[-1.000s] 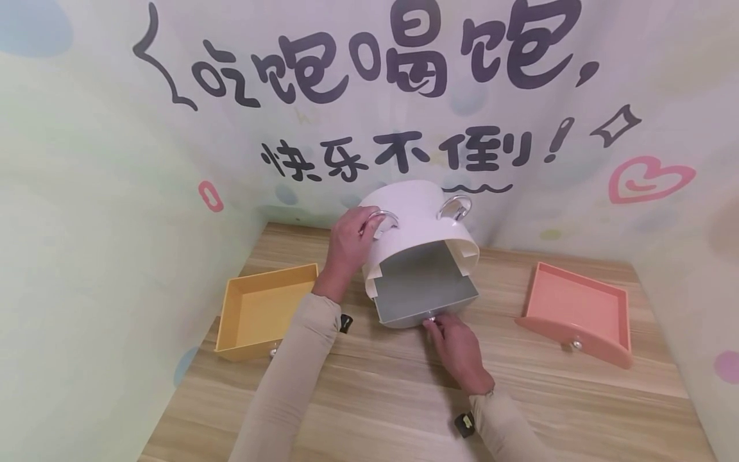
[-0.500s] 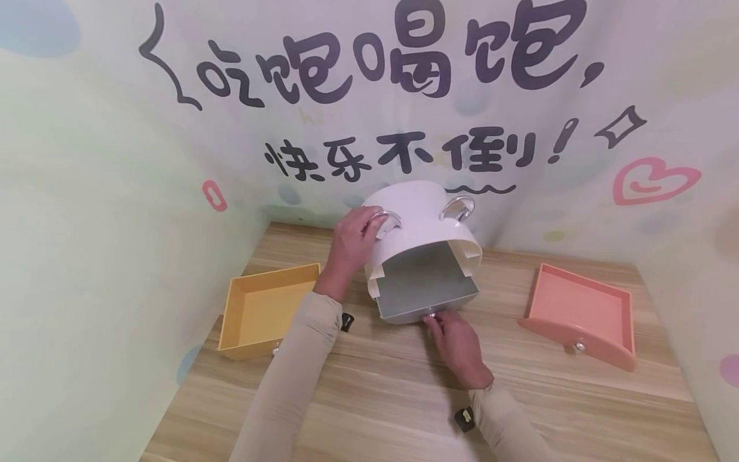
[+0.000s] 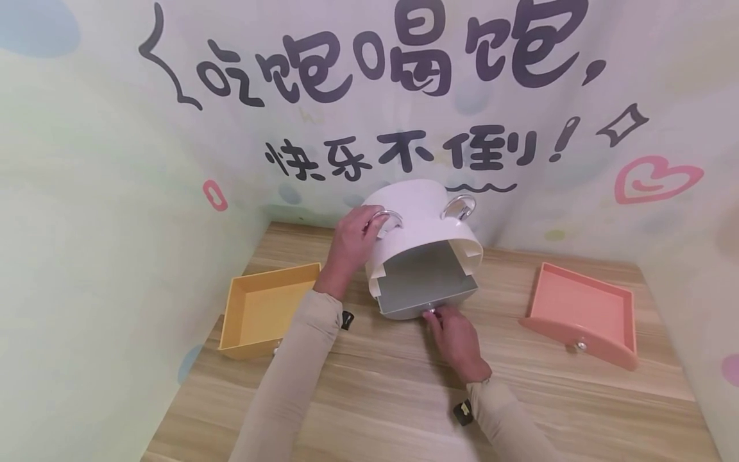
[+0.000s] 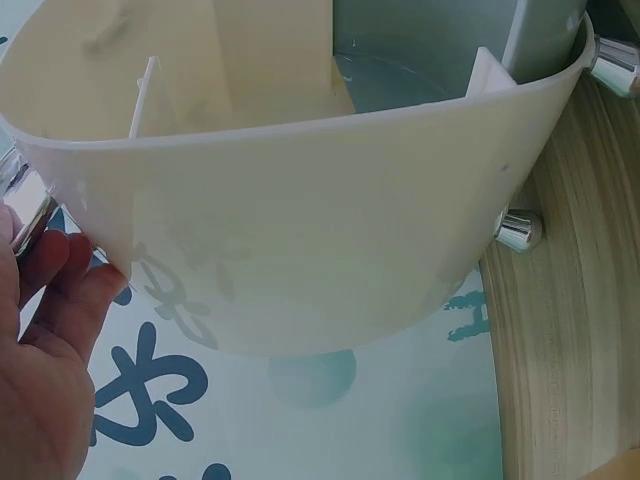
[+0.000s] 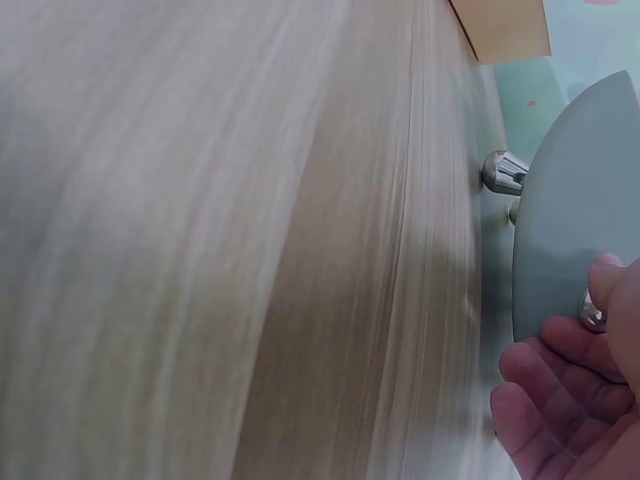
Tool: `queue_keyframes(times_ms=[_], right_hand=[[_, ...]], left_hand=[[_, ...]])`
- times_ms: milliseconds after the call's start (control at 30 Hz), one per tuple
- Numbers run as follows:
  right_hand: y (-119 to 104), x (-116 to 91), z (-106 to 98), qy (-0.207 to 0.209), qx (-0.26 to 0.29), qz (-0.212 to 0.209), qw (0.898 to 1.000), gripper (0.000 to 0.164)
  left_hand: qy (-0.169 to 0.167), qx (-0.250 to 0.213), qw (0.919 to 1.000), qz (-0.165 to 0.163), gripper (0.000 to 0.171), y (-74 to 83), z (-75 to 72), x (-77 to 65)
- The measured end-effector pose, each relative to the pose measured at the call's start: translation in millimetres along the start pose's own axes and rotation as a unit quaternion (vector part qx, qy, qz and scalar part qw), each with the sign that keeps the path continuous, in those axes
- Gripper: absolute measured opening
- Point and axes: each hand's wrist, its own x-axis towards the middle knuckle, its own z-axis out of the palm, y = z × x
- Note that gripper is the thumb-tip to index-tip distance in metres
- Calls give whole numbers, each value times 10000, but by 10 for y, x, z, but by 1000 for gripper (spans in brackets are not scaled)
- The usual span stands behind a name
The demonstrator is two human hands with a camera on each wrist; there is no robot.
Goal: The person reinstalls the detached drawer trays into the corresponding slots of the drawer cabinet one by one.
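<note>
A white rounded storage case (image 3: 412,221) stands near the back of the table with its front facing me. My left hand (image 3: 349,240) grips the silver ring (image 3: 394,219) at its upper left, fingers curled behind the ring in the left wrist view. A grey drawer (image 3: 421,292) sits partly inside the case, its lower front sticking out. My right hand (image 3: 457,340) pinches the drawer's silver knob (image 5: 592,312) between thumb and fingers. A second ring (image 3: 460,207) on the upper right is untouched. Silver feet (image 4: 520,230) show under the case.
A yellow drawer (image 3: 262,311) lies left, partly behind my left forearm. On the right lies a pink drawer (image 3: 583,301) with its knob toward me. The wood-grain table (image 3: 392,391) meets a printed cloth (image 3: 519,224) close behind the case.
The grey drawer has slid a little farther into the case, my right hand moving forward with its knob. The left hand keeps its hold on the ring; the view has shifted slightly.
</note>
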Motion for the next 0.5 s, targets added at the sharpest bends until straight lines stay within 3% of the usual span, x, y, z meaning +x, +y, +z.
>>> queue_keyframes(times_ms=[500], right_hand=[[-3, 40, 15, 38, 123, -76, 9999, 26]], left_hand=[[-137, -139, 9998, -51, 22, -8, -11, 25]])
